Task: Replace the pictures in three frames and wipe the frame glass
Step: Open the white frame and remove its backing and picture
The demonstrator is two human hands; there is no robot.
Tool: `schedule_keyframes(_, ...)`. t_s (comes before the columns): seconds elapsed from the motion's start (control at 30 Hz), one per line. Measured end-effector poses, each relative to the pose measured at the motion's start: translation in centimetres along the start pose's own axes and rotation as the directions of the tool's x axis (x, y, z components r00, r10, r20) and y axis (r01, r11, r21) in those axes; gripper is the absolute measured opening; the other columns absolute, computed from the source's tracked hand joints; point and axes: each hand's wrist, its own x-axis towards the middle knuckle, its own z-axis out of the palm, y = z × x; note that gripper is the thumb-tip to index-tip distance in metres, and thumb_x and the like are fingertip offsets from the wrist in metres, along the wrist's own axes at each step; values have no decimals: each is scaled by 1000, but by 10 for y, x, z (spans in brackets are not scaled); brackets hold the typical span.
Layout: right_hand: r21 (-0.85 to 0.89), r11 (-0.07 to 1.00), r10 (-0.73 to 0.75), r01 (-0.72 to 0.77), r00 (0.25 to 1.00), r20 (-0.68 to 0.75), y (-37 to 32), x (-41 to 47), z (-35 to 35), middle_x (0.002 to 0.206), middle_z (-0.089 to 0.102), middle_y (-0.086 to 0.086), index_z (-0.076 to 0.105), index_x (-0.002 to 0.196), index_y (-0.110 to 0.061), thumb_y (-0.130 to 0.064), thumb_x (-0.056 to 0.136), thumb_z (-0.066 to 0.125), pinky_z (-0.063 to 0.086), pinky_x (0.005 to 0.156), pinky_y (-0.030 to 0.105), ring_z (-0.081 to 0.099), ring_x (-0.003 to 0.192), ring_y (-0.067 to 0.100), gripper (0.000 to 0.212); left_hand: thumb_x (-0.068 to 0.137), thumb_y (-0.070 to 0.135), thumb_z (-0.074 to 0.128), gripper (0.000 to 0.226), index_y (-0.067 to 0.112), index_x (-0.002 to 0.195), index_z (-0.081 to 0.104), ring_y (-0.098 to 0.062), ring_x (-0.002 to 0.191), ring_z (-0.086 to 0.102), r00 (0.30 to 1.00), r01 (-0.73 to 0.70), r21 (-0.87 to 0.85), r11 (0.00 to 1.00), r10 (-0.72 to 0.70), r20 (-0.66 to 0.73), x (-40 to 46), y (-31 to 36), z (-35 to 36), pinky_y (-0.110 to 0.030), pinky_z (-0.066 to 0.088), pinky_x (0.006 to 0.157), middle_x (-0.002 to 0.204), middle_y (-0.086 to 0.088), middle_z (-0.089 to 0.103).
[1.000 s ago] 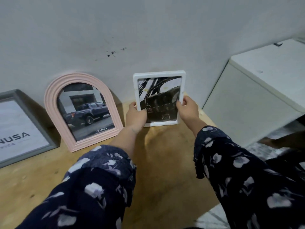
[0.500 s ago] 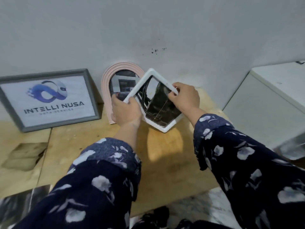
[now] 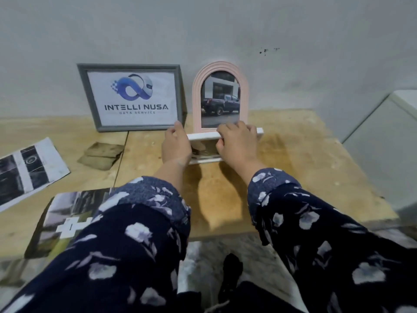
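Two bare hands, left hand [image 3: 176, 145] and right hand [image 3: 237, 144], no rings, watch or gloves visible. Both forearms bare from wrist to the cuff. Left sleeve [image 3: 126, 240] and right sleeve [image 3: 316, 233] same garment: dark navy fabric, loose fit, printed all over with pale grey-white floral or leaf shapes, some with thin stem lines. Cuffs pushed up and bunched, edge looks slightly lighter, bluish and textured. Dark clothing at bottom centre, detail too blurred to tell.
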Motion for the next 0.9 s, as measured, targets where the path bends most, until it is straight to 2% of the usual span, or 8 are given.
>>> schedule_keyframes(0.2, -21, 998, 57, -58, 996, -72, -6, -74, 26, 98, 68, -3, 66, 99, -23, -23, 80, 53, 34, 96, 44, 56, 95, 24, 23, 101, 51, 23, 58, 10, 123, 57, -28, 114, 53, 998, 47, 56, 997, -49, 43, -25, -37, -4, -32, 36, 92, 123, -9, 59)
schedule_keyframes(0.3, 29, 993, 114, -114, 993, 17, -13, -100, 39, 104, 66, -7, 63, 102, -24, -21, 78, 55, 34, 95, 41, 53, 101, 21, 25, 101, 48, 28, 53, 10, 123, 58, -30, 113, 54, 996, 69, 89, 994, -75, 58, -29, -52, -2, -33, 38, 93, 124, -12, 58)
schedule_keyframes(0.47, 99, 987, 103, -128, 970, 222, -23, -119, 51, 120, 57, -6, 57, 118, -24, -15, 82, 57, 34, 96, 35, 46, 113, 20, 37, 102, 41, 35, 43, 12, 126, 56, -29, 116, 53, 990, 89, 116, 989, -101, 99, -29, -69, -3, -34, 39, 96, 127, -10, 58)
schedule_keyframes(0.6, 187, 974, 16, -131, 856, 517, -15, -121, 51, 136, 43, -4, 47, 134, -26, -22, 80, 57, 17, 115, 41, 35, 130, 18, 55, 100, 32, 38, 39, 12, 130, 53, -32, 120, 51, 975, 90, 224, 970, -131, 177, -20, -79, -7, -36, 41, 100, 131, -13, 56)
schedule_keyframes(0.7, 306, 917, 97, -256, 888, 450, -1, -116, 42, 136, 49, -4, 48, 135, -22, -17, 84, 51, 24, 114, 37, 38, 130, 17, 51, 97, 22, 44, 40, 12, 136, 47, -31, 124, 49, 967, 40, 307, 951, -115, 228, -16, -84, -8, -35, 39, 103, 136, -12, 53)
schedule_keyframes(0.77, 248, 925, 157, -289, 883, 442, 12, -106, 38, 144, 42, -1, 43, 138, -23, -17, 85, 54, 22, 116, 38, 31, 136, 19, 55, 96, 19, 45, 42, 12, 138, 45, -30, 124, 49, 963, 1, 364, 931, -99, 251, -14, -83, -7, -36, 40, 104, 137, -10, 52)
schedule_keyframes(0.87, 75, 950, 194, -302, 764, 615, 34, -87, 37, 159, 12, 5, 23, 149, -21, -35, 82, 63, 11, 119, 45, 10, 146, 24, 79, 94, 19, 45, 45, 11, 138, 44, -32, 127, 45, 959, -56, 462, 885, -81, 272, -7, -78, -1, -41, 38, 106, 140, -10, 48)
schedule_keyframes(0.9, 58, 948, 194, -312, 715, 672, 40, -81, 38, 160, 7, 5, 19, 150, -17, -42, 80, 67, 13, 118, 46, 10, 146, 25, 88, 94, 19, 45, 46, 10, 139, 44, -34, 128, 42, 958, -77, 516, 853, -81, 276, -6, -76, 1, -44, 37, 107, 140, -13, 45)
